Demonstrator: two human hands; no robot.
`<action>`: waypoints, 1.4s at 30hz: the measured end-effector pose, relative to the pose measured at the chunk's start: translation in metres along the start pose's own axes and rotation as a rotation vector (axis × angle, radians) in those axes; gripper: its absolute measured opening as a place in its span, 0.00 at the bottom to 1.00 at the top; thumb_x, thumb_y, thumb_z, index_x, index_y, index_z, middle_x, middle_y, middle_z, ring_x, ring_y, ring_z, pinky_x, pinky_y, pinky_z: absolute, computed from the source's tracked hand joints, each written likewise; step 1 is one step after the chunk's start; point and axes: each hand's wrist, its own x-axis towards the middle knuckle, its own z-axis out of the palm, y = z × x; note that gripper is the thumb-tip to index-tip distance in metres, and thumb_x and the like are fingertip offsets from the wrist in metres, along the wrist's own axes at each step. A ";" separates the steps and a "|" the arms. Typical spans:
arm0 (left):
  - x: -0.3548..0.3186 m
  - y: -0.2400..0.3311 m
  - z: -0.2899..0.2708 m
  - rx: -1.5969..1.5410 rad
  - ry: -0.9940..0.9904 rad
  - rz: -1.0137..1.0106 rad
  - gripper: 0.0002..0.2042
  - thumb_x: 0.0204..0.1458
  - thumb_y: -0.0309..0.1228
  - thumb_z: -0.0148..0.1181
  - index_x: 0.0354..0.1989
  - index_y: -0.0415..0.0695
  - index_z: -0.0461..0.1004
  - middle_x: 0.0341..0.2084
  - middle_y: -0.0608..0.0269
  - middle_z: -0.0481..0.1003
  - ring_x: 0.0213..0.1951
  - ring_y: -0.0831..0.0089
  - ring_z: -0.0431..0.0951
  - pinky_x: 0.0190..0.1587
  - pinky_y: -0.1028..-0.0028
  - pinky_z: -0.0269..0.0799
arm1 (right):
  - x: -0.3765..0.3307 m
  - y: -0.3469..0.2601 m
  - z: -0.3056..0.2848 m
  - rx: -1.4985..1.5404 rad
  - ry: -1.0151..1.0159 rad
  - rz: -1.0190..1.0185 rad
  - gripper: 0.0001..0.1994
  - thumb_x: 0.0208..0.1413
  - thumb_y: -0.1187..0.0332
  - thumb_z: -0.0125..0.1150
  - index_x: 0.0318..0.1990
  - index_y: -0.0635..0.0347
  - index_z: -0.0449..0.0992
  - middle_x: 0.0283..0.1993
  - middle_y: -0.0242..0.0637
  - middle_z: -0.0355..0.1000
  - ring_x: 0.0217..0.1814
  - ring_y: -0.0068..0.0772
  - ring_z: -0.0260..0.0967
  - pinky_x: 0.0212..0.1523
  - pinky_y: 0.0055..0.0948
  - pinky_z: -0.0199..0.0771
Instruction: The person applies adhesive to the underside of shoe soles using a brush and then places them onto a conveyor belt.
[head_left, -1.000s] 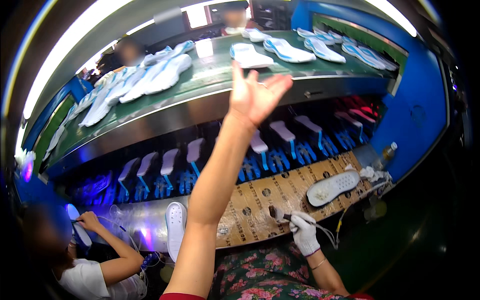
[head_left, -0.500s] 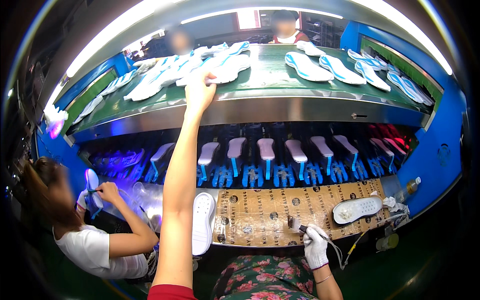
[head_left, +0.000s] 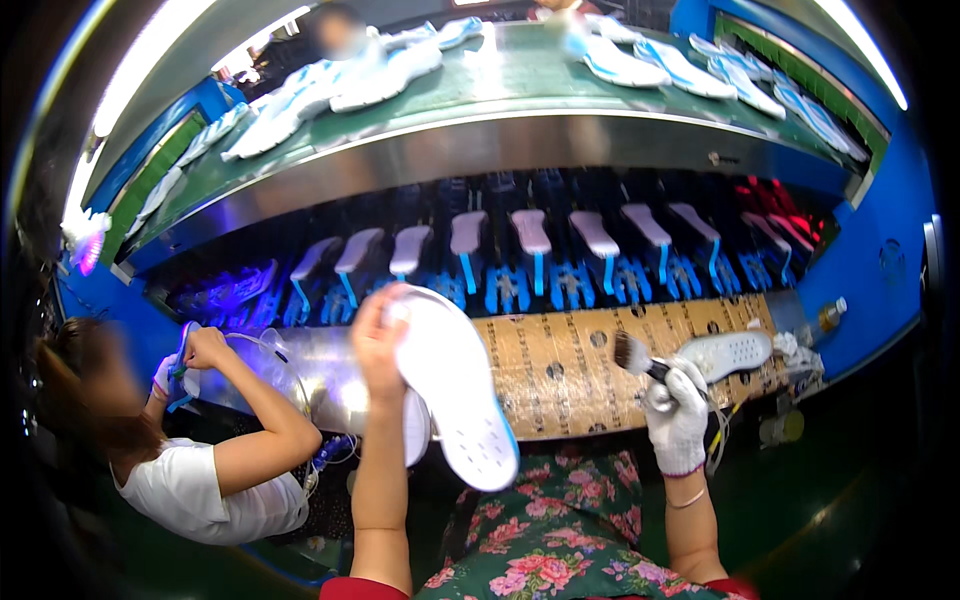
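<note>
A white shoe sole [head_left: 455, 395] with a blue edge hangs tilted over the bench's front edge, its small holes at the lower end. My bare left hand [head_left: 380, 345] grips it by the upper end. On my right hand [head_left: 680, 420] is a white glove, and its fingers close round the handle of a flat brush [head_left: 632, 352], bristles up and to the left. Just past the brush, a white dish-like sole [head_left: 730, 355] with pale matter in its hollow lies on the cardboard. Another white sole [head_left: 416, 430] is partly hidden behind the held one.
Printed cardboard [head_left: 560, 375] covers the bench. Behind it stands a row of pinkish foot-shaped forms [head_left: 530, 232]. Above, a green conveyor belt [head_left: 500, 75] carries several white-and-blue soles. A bottle [head_left: 832, 312] stands at right. At left a co-worker [head_left: 215, 490] handles a sole; others are beyond the belt.
My left hand has come down from the belt toward me, bringing a sole. My right hand with the brush has moved up and to the right. The view has tilted downward.
</note>
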 end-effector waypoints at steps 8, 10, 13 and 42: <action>-0.167 -0.090 0.037 -0.686 -0.313 -1.073 0.31 0.66 0.49 0.47 0.67 0.35 0.62 0.56 0.44 0.74 0.56 0.58 0.78 0.59 0.59 0.74 | -0.017 0.037 0.060 -0.420 -0.310 0.185 0.10 0.59 0.77 0.63 0.48 0.69 0.81 0.40 0.36 0.79 0.34 0.18 0.73 0.34 0.18 0.74; -0.199 -0.079 0.035 -0.967 -0.511 -1.206 0.53 0.55 0.75 0.30 0.73 0.37 0.52 0.66 0.35 0.63 0.64 0.42 0.69 0.67 0.51 0.65 | -0.015 0.035 0.072 -0.420 -0.349 0.208 0.09 0.57 0.78 0.64 0.45 0.69 0.80 0.36 0.38 0.77 0.32 0.21 0.73 0.31 0.19 0.72; -0.207 -0.057 0.047 -1.181 -0.654 -1.213 0.58 0.47 0.82 0.26 0.71 0.40 0.55 0.58 0.37 0.69 0.56 0.38 0.75 0.58 0.46 0.72 | -0.017 0.037 0.062 -0.592 -0.355 0.087 0.08 0.54 0.79 0.67 0.42 0.69 0.82 0.37 0.35 0.78 0.32 0.19 0.73 0.31 0.18 0.72; -0.159 -0.081 0.073 -0.761 -0.292 -0.797 0.48 0.57 0.75 0.23 0.75 0.49 0.47 0.68 0.56 0.60 0.68 0.61 0.64 0.69 0.59 0.62 | -0.022 0.070 0.061 -1.181 -0.793 -0.767 0.14 0.48 0.76 0.68 0.45 0.59 0.84 0.43 0.42 0.81 0.41 0.43 0.81 0.44 0.34 0.80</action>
